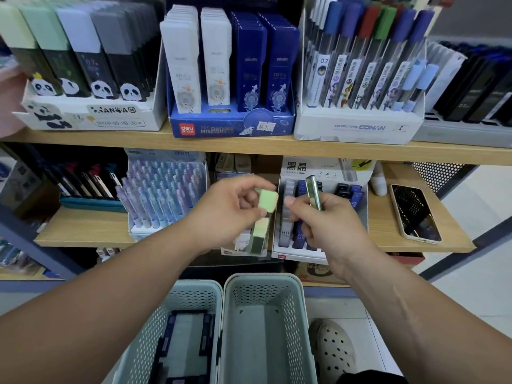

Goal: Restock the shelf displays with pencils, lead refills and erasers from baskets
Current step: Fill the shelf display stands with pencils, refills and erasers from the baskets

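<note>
Evidently light, stiff and slick, the green-capped lead cases [266, 202] sit pinched by their flat sides in the left hand [230, 212], while the right hand [324, 225] grips one slim case [314, 194] near its base, both held before the lower shelf's [83, 231] front edge, above the baskets [261, 276].

Shelf [249, 146] was matt pale wood grain, baskets [266, 289] perforated matt plastic, phone [415, 214] glossy glass, display boxes [230, 126] printed card.

I'm losing the left basket [148, 324] off the bottom edge; my left hand [224, 214] is hiding part of the green-capped case [268, 200], my right hand [324, 225] the slim case [314, 192].
</note>
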Demonstrator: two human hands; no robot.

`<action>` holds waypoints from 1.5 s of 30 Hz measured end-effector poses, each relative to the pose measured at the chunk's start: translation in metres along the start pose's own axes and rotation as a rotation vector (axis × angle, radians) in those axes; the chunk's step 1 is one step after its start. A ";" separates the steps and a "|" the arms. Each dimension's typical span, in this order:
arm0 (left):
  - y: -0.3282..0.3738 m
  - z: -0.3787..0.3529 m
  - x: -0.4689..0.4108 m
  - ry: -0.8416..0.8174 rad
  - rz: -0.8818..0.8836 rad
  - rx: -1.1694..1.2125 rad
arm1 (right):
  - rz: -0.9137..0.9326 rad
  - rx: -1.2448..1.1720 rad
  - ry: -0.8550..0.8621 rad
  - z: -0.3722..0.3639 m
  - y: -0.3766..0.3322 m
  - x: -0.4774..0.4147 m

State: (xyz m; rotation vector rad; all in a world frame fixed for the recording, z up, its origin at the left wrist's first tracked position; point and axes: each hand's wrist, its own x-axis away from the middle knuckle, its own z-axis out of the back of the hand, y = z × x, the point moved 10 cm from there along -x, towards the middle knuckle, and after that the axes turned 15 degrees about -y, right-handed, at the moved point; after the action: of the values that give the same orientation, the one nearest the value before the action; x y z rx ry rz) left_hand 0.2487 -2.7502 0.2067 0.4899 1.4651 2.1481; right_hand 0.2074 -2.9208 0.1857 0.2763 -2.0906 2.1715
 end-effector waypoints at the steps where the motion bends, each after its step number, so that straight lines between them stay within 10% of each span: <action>1: 0.001 0.009 -0.002 0.068 -0.006 0.000 | -0.008 -0.013 0.022 0.006 0.000 0.000; 8: -0.002 0.042 -0.018 0.293 0.030 -0.199 | -0.039 -0.054 0.046 0.027 0.002 0.001; 28: 0.001 0.019 -0.049 0.232 -0.046 -0.767 | -0.046 0.020 -0.007 0.032 0.008 -0.001; 39: -0.002 0.015 -0.050 0.231 0.036 -0.821 | -0.175 -0.153 -0.127 0.017 0.022 -0.003; 45: 0.008 0.023 -0.033 0.285 -0.022 -0.620 | -0.111 0.188 -0.180 0.007 0.014 -0.005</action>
State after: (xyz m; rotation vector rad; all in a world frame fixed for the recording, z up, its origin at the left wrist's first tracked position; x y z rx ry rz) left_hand 0.2869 -2.7547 0.2220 -0.0589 0.8380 2.5654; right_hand 0.2099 -2.9276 0.1711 0.6115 -1.9023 2.3560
